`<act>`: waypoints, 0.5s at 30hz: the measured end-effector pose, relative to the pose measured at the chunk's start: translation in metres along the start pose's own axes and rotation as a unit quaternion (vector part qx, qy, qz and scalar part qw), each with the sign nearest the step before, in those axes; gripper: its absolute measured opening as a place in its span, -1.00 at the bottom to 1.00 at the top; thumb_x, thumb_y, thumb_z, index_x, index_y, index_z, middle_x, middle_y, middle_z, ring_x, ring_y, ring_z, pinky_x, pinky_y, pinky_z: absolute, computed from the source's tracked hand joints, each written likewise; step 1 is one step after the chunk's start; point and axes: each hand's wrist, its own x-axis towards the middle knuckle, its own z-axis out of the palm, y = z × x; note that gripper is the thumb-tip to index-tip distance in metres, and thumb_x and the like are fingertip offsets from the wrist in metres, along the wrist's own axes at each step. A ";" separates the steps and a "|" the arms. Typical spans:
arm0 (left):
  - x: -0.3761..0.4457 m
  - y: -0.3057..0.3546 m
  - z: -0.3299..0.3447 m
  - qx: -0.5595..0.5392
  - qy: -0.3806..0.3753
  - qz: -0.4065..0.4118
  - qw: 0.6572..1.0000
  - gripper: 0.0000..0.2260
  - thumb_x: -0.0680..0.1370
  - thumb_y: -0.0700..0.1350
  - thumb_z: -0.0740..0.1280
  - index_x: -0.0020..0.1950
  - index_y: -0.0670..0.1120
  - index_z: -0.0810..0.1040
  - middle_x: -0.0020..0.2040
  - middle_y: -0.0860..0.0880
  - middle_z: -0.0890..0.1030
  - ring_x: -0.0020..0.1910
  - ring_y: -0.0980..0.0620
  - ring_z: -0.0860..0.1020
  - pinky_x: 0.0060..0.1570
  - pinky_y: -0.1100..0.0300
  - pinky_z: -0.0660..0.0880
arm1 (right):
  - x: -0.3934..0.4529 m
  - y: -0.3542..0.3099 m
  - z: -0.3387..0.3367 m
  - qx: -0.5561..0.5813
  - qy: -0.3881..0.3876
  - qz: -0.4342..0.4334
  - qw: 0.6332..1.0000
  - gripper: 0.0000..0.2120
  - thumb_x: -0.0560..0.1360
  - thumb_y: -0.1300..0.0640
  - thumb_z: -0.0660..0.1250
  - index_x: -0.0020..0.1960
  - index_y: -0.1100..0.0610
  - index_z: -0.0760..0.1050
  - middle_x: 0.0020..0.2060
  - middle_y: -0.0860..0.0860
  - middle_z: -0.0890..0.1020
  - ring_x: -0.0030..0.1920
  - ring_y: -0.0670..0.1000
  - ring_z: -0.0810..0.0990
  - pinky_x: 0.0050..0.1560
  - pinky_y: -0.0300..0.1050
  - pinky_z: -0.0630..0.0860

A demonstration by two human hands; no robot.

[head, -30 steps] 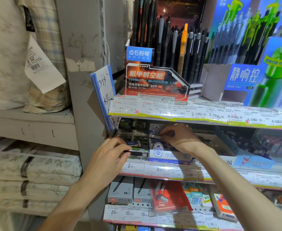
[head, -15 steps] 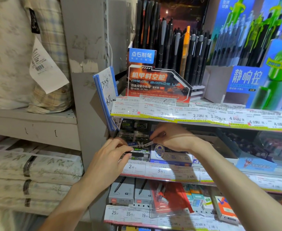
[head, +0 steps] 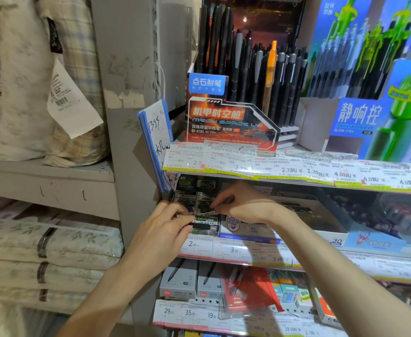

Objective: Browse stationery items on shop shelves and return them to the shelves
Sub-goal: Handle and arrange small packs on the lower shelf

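Observation:
Both hands work at the left end of the middle shelf [head: 248,254]. My right hand [head: 243,203] reaches in from the right and pinches a small white-labelled stationery pack [head: 208,212] over a stack of small dark eraser-like packs [head: 205,223]. My left hand [head: 165,229] comes up from below, its fingers curled on the front of that stack at the shelf's left corner. The small packs behind the fingers are partly hidden. A white and blue display box [head: 248,231] sits just right of the stack.
Above is a shelf with black pens in an orange display [head: 228,122] and blue-green pen boxes [head: 369,93]. Price labels [head: 296,169] line the shelf edges. Below lie boxed pens [head: 189,280] and red packs. A grey upright [head: 131,117] and bedding shelves stand at left.
My right hand has slid left from the white and blue box to the small packs, carrying the small pack toward my left hand. The camera has moved slightly closer.

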 end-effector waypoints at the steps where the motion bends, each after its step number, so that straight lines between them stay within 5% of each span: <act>1: 0.000 0.000 0.000 0.002 -0.001 0.000 1.000 -0.78 0.56 -0.06 0.36 0.19 -0.03 0.64 0.05 0.09 0.53 0.06 0.06 0.43 -0.17 0.01 0.57 | 0.000 0.000 0.001 0.003 0.002 -0.002 1.000 -0.85 0.51 0.15 0.40 0.01 0.02 0.72 -0.09 -0.12 0.67 -0.04 -0.10 0.63 -0.07 -0.32 0.50; 8: 0.001 0.000 0.002 0.002 0.005 0.003 1.000 -0.78 0.58 -0.04 0.32 0.18 -0.03 0.64 0.05 0.11 0.55 0.07 0.09 0.42 -0.18 0.04 0.57 | 0.000 -0.003 0.006 -0.004 0.032 -0.003 0.999 -0.87 0.50 0.11 0.43 -0.01 0.08 0.73 -0.12 -0.06 0.72 -0.12 -0.08 0.64 -0.07 -0.22 0.52; 15: 0.002 0.002 0.002 0.005 -0.005 -0.001 1.000 -0.71 0.59 0.02 0.19 0.18 -0.02 0.63 0.01 0.12 0.61 0.04 0.10 0.41 -0.17 0.10 0.57 | -0.001 -0.001 0.005 -0.004 0.054 0.008 0.999 -0.90 0.52 0.05 0.42 -0.02 0.00 0.71 -0.26 -0.24 0.61 -0.13 -0.15 0.60 -0.15 -0.31 0.44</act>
